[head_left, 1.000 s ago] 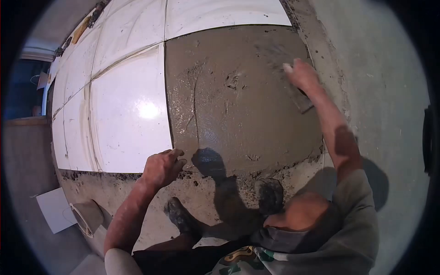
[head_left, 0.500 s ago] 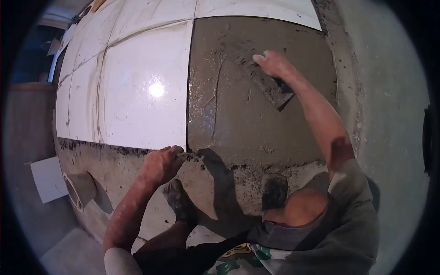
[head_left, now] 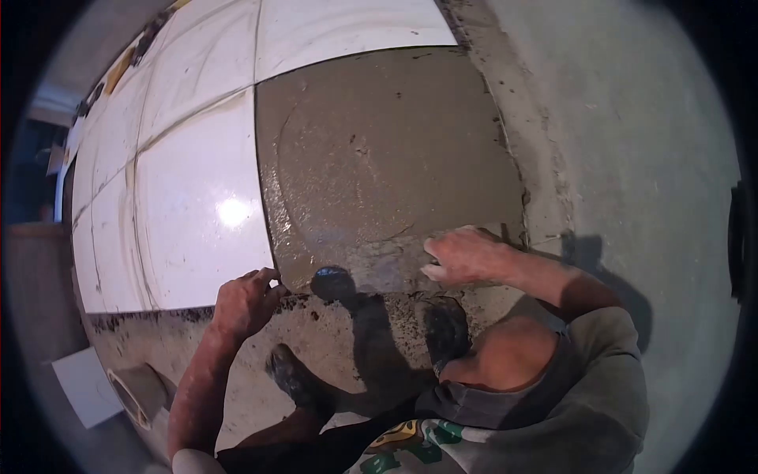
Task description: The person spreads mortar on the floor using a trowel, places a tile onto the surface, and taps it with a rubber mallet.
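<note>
My right hand point(head_left: 466, 257) is closed around a flat plastering trowel point(head_left: 383, 265), its handle hidden under my fingers. The mortar-smeared blade lies on the near part of a grey wet mortar bed point(head_left: 395, 142), which looks mostly smooth with a curved line at its left. My left hand point(head_left: 246, 300) is at the near right corner of a white tile point(head_left: 201, 229), beside the mortar's edge. Its thumb and forefinger are bent together; whether anything sits between them is too small to tell.
More white tiles point(head_left: 347, 31) lie beyond and to the left. A bucket point(head_left: 138, 395) lies on its side near a loose white piece point(head_left: 85, 387) at the lower left. A grey wall point(head_left: 632, 142) rises on the right. My feet stand on rough concrete point(head_left: 237, 355).
My right hand has drawn the trowel from the mortar's far middle back to its near edge. The ridged mortar there now looks smoother. My left hand stays by the tile corner as the view shifts.
</note>
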